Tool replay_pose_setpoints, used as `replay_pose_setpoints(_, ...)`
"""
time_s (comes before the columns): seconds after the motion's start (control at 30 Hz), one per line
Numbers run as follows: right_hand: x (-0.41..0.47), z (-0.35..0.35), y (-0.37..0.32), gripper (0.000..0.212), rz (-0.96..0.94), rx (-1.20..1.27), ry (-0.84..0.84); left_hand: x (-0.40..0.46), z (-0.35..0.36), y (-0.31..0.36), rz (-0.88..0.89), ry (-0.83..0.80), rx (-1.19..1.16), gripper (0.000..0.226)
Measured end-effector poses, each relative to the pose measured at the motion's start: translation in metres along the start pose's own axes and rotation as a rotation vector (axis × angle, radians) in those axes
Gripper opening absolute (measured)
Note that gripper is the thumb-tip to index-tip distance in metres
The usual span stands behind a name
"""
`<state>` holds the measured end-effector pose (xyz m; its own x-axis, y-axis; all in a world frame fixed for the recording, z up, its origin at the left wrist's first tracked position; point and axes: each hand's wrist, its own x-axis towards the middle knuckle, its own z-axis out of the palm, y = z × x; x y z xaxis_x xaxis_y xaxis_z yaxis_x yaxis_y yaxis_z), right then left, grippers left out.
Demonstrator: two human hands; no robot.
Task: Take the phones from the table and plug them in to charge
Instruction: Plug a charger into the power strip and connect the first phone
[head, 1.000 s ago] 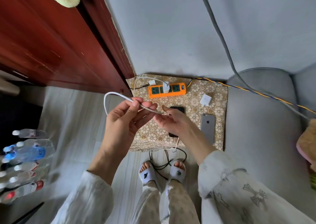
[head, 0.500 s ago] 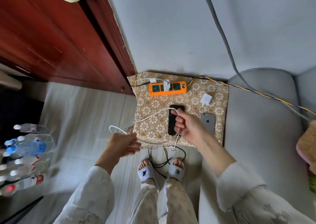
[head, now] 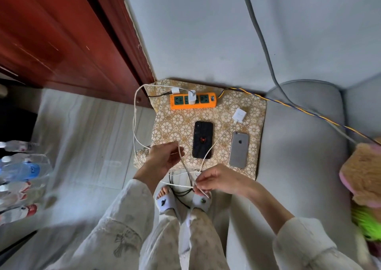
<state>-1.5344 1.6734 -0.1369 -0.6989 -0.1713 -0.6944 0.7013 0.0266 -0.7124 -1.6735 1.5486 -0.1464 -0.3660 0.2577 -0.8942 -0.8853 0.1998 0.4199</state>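
A black phone (head: 202, 139) and a grey phone (head: 239, 149) lie face down on a small table with a floral cloth (head: 171, 123). An orange power strip (head: 193, 100) at the back holds a white charger (head: 192, 97). A white cable (head: 135, 123) loops from it over the table's left edge. My left hand (head: 162, 159) grips this cable by the table's front left corner. My right hand (head: 218, 180) pinches the cable's end below the front edge, near my feet. A loose white adapter (head: 239, 115) lies behind the grey phone, its thin wire crossing the black phone.
A red wooden door (head: 61, 43) stands at the left, a grey sofa (head: 299, 166) at the right with a plush toy (head: 362, 172). Water bottles (head: 20, 170) lie on the floor at far left. Black wires (head: 181, 195) tangle by my slippers.
My right hand left the black phone and drew back to the table's front edge, now pinching the cable end. My left hand rose to the table's corner, holding the cable.
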Motion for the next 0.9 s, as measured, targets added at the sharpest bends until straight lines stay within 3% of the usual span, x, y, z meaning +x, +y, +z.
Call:
replay_pose_setpoints(0.13,0.004,-0.001,0.012,0.018,0.040,-0.049,-0.006,-0.005,-0.002,-0.006,-0.077,-0.131,-0.151,0.010)
replay_pose_setpoints(0.23,0.011,-0.005,0.019,0.020,0.089,0.353,0.083,-0.011,-0.002,-0.007,0.030,-0.207,0.149,0.017)
replay_pose_setpoints(0.37,0.030,-0.022,0.014,0.045,0.206,0.913,0.099,-0.025,-0.006,-0.018,0.079,-0.522,0.552,0.020)
replay_pose_setpoints(0.5,0.040,-0.032,-0.003,0.028,0.145,1.266,0.087,-0.030,-0.010,-0.028,0.031,-0.688,0.851,0.014)
replay_pose_setpoints(0.63,0.040,-0.036,-0.006,0.020,0.121,1.136,0.265,-0.018,-0.018,-0.034,0.000,-0.620,0.856,0.020)
replay_pose_setpoints(0.77,0.021,-0.032,0.010,0.022,0.056,0.821,0.143,0.009,-0.011,-0.032,0.016,-0.213,0.514,0.033)
replay_pose_setpoints(0.83,0.010,-0.026,0.018,0.023,0.050,0.653,0.054,0.018,0.003,-0.026,-0.014,-0.203,0.395,0.037)
replay_pose_setpoints(0.9,0.002,-0.020,0.022,0.023,0.035,0.467,-0.012,0.021,0.019,-0.019,-0.029,-0.306,0.361,0.037)
